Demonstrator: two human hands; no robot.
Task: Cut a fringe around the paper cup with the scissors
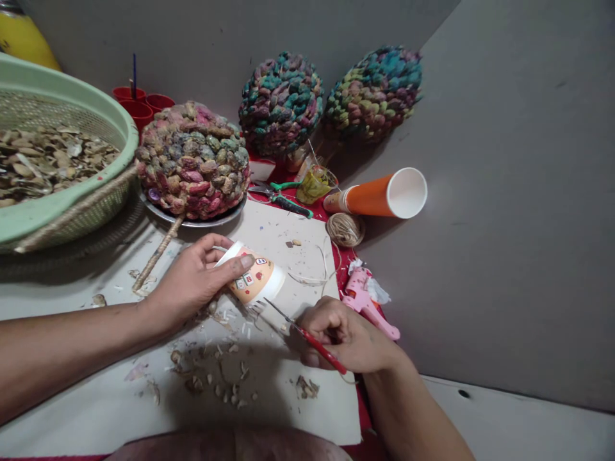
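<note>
Your left hand (199, 275) has the printed paper cup (250, 291) over the pale board (327, 403); your right hand (353, 336) grips red-handled scissors (323, 349) at its 4 o'clock. Cup's probably light, kinda crushable, so pinch gently near an end, where it's likely stiffer.
</note>
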